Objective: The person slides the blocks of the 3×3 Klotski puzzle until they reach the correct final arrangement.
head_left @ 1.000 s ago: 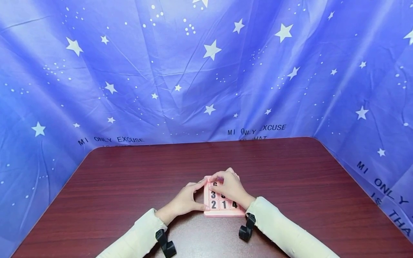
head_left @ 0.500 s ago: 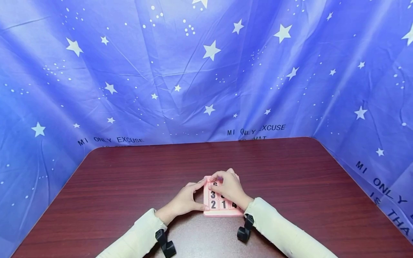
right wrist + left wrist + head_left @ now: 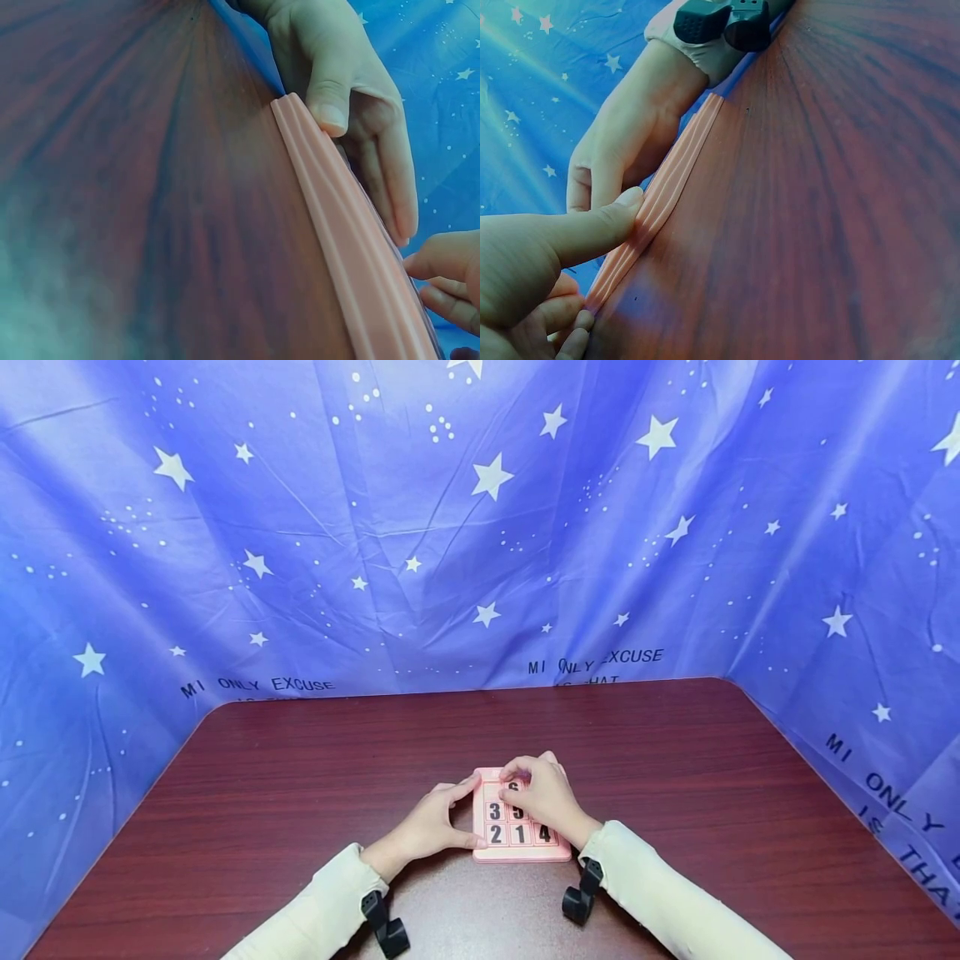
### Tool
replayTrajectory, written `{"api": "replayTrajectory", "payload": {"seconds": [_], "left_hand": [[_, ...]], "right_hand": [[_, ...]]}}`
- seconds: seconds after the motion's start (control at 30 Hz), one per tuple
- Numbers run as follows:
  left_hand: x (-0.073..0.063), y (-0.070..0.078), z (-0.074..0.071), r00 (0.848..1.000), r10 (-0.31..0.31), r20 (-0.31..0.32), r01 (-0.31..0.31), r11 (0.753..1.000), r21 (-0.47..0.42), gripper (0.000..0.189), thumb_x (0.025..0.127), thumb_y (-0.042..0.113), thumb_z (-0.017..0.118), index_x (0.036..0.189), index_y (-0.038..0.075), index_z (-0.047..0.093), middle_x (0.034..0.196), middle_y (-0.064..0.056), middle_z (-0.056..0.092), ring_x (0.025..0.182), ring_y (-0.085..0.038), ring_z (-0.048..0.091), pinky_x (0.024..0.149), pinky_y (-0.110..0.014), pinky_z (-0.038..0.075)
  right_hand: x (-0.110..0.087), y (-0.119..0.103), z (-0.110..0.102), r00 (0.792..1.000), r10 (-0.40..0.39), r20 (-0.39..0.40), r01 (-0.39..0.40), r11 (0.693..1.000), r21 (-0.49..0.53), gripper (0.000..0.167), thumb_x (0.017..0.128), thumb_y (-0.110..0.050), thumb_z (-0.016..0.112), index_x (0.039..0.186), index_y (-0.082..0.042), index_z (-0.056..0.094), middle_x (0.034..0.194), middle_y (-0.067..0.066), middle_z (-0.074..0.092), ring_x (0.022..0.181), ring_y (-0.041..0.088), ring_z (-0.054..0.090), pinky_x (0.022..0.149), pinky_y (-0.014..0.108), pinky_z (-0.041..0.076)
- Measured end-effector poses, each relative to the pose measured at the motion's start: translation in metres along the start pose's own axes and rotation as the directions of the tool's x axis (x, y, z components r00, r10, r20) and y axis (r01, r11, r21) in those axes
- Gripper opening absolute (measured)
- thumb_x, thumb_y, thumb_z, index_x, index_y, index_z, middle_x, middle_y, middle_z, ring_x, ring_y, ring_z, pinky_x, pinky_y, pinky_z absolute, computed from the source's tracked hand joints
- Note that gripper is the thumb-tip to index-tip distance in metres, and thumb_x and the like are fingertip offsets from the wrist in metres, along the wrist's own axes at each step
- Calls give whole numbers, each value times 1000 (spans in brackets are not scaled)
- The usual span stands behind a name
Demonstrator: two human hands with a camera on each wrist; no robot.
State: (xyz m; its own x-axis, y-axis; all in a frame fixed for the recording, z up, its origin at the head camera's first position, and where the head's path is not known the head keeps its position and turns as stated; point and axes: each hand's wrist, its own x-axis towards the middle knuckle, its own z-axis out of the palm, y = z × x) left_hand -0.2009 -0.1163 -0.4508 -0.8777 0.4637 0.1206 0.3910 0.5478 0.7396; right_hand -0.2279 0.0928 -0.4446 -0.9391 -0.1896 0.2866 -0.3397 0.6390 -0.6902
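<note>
A pink number slide puzzle [image 3: 522, 855] lies flat on the table, with black digits on its tiles. My left hand [image 3: 431, 827] holds its left edge, thumb at the near corner and fingers at the far one. Over the far rows is my right hand [image 3: 551, 797], thumb and index finger curled at the 6 tile [image 3: 513, 787]. A gap shows left of that tile. The 3 tile [image 3: 494, 811] and the 2 tile [image 3: 496, 834] are uncovered; the right hand hides several others. The left wrist view shows the puzzle's ridged side [image 3: 679, 165] under the left thumb.
The dark red wooden table [image 3: 300, 768] extends around the puzzle. Behind it hangs a blue curtain [image 3: 420, 527] with white stars. Black wrist cameras, such as the one on the right wrist [image 3: 581, 893], sit below both cuffs.
The right hand has shifted slightly to the right, and the 6 tile has slid from the left column to the middle one. The left hand stays in place.
</note>
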Motion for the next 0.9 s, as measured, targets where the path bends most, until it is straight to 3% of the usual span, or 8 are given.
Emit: {"api": "replayTrajectory", "payload": {"seconds": [0.23,0.47,0.7,0.9], "left_hand": [[0,1,-1,1000,-1,3,1,1000,-1,93,65,29,85,142,3,39,138,-17,49,119,-30,46,101,-48,35],[-1,3,-1,1000,0,-2,-1,1000,-10,93,65,31,86,141,2,40,142,-15,46,119,-31,46,101,-48,35],[-1,2,0,1000,-1,3,1,1000,-6,93,65,31,86,142,3,40,143,-12,44,120,-29,46,101,-47,35],[0,2,-1,1000,-3,7,3,1000,3,93,65,31,85,142,4,40,143,-13,44,120,-29,46,101,-46,36]], "right_hand": [[-1,5,-2,1000,11,7,-11,1000,29,18,66,-17,81,81,-21,71,76,-6,57,77,14,40,66,30,34],[-7,10,-7,997,-79,4,78,990,116,21,69,-19,82,89,-20,73,83,-6,65,80,15,39,69,29,35],[-16,12,-12,981,-164,109,143,975,172,23,72,-22,81,94,-20,75,83,-2,59,81,15,42,68,26,38],[-19,11,-13,970,-202,139,177,969,174,21,73,-23,80,93,-18,76,83,-1,57,80,16,42,67,25,37]]}}
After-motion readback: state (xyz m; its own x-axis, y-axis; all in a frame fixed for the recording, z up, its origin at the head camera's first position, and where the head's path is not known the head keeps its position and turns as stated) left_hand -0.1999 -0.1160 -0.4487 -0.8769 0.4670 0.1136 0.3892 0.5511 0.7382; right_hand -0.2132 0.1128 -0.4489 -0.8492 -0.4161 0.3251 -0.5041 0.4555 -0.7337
